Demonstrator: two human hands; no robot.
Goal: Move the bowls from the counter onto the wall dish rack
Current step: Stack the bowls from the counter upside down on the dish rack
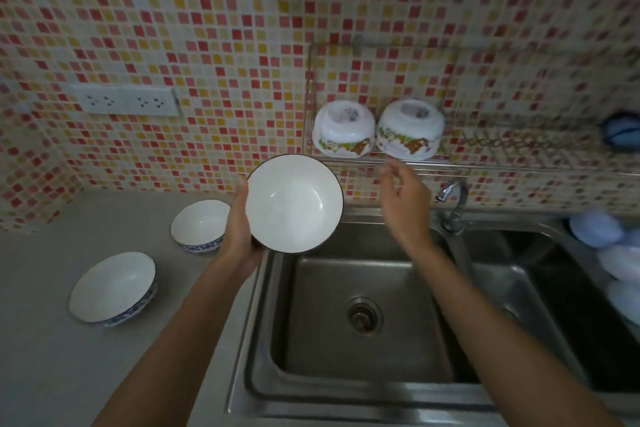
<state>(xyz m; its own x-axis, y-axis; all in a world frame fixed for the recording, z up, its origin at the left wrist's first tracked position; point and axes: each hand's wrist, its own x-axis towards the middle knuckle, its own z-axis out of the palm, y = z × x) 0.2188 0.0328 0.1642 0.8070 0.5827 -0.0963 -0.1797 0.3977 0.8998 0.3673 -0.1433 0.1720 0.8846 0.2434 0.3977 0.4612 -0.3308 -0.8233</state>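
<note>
My left hand [239, 229] grips a white bowl with a dark rim [294, 203] by its left edge, held above the sink's left edge with its inside facing me. My right hand [403, 199] hovers empty, fingers apart, just below the wall dish rack [485, 166]. Two flower-patterned white bowls [343, 130] [410, 128] sit upside down side by side on the rack's left end. On the grey counter [52, 357] stand two upright white bowls with blue patterns: one nearer me [112, 288], one further back [200, 225].
A steel double sink [363, 322] lies below my arms, with a tap [452, 204] behind the divider. Pale blue dishes [613, 253] sit at the right basin's edge. A double wall socket [124, 101] is on the mosaic tiles at left. The rack's right part holds a blue object [621, 132].
</note>
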